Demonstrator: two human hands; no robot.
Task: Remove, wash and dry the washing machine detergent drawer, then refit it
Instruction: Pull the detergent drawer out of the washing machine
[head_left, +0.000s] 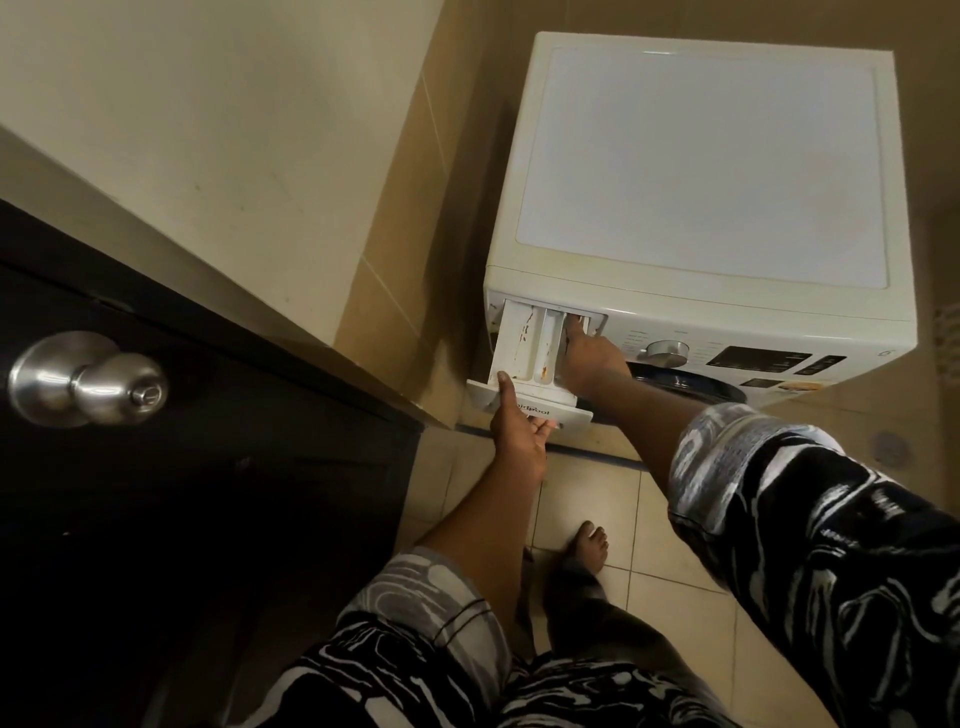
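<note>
A white front-loading washing machine (701, 171) stands against the tiled wall. Its white detergent drawer (524, 348) is pulled far out at the top left of the front panel, with brown stains in its compartments. My left hand (519, 436) grips the drawer's front face from below, thumb on top of the rim. My right hand (589, 358) reaches into the right rear compartment, fingers pressing down near the drawer's back; the fingertips are partly hidden inside.
A dark door (156, 467) with a round metal knob (85, 379) stands open on the left, close to the drawer. The machine's dial (665, 353) and display (761, 358) sit right of the drawer. My bare foot (589, 545) is on the tiled floor.
</note>
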